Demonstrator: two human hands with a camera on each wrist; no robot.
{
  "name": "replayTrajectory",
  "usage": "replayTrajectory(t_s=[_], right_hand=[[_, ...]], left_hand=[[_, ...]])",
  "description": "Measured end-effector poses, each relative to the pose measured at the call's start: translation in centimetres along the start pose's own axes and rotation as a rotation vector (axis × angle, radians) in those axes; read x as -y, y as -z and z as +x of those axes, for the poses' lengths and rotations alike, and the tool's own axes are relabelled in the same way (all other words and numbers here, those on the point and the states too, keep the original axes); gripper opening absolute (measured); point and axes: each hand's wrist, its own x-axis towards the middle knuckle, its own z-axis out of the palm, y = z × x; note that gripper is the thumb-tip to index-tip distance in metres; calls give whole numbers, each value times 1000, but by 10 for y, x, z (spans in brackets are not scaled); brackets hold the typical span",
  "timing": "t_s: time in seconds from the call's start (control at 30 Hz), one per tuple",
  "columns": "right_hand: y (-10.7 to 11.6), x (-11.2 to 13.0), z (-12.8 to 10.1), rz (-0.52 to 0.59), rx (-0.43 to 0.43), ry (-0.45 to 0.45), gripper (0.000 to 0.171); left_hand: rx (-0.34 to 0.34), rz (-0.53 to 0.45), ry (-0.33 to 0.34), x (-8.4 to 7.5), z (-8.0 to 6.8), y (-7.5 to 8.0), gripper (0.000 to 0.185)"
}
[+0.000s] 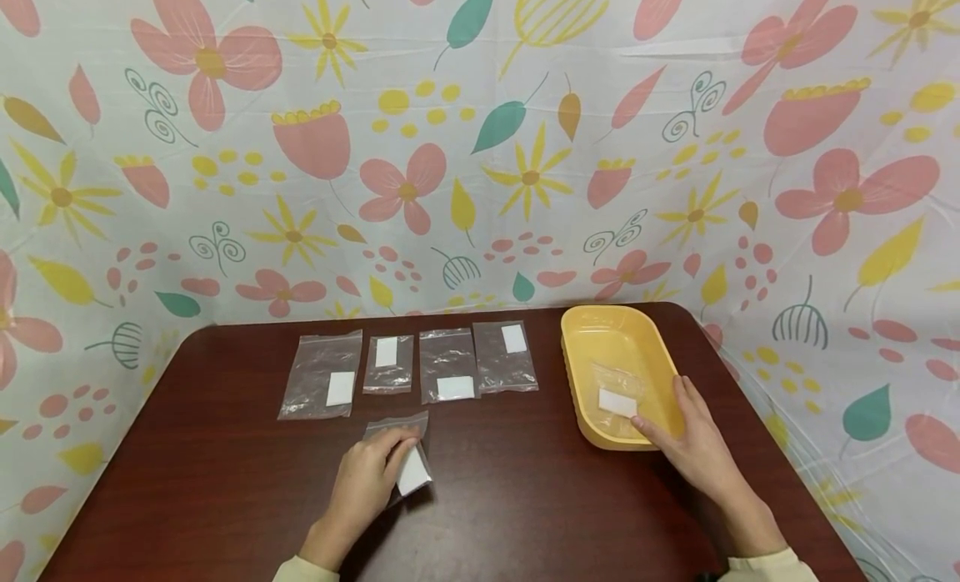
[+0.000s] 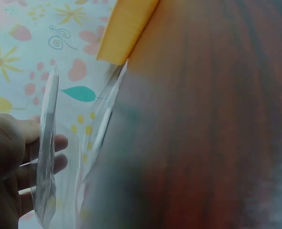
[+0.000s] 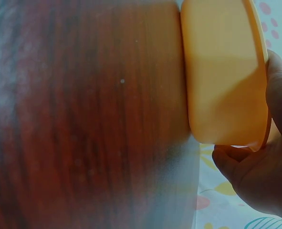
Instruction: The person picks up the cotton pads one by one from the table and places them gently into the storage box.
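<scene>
My left hand (image 1: 371,472) pinches a small clear zip bag (image 1: 412,469) with a white card, lifted just off the table at centre left. In the left wrist view, this bag (image 2: 47,143) stands edge-on beside the fingers. A yellow tray (image 1: 576,390) sits at the right, with another clear bag and its white card (image 1: 617,402) lying inside. My right hand (image 1: 701,444) holds the tray's near right corner, the thumb over the front rim and the fingers along the right side. In the right wrist view, the tray's outer wall (image 3: 226,71) hides part of the fingers.
Several flat clear bags with white labels lie in a row at the back: a large one (image 1: 311,382), a small one (image 1: 388,378), and others (image 1: 446,353) (image 1: 502,361) nearer the tray. The dark wooden table (image 1: 510,499) meets a flower-patterned curtain (image 1: 450,148) behind.
</scene>
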Motion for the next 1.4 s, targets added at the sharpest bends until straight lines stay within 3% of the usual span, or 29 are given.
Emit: replayTrajectory(t_s=[0.2,0.67,1.1,1.4], right_hand=[[1,0,0,0,1,1,106],[0,0,0,2,5,-1,106],[-1,-2,0,-2,-12,3,105],[-1,-2,-1,0,-14,9,104]], left_hand=[[5,-6,9,-3,8,4,7],[-47,-20,-56,-9,27,5,9],[-7,-97,-87,-25,46,-3,12],[25,-134,-74,-37,59,-12,11]])
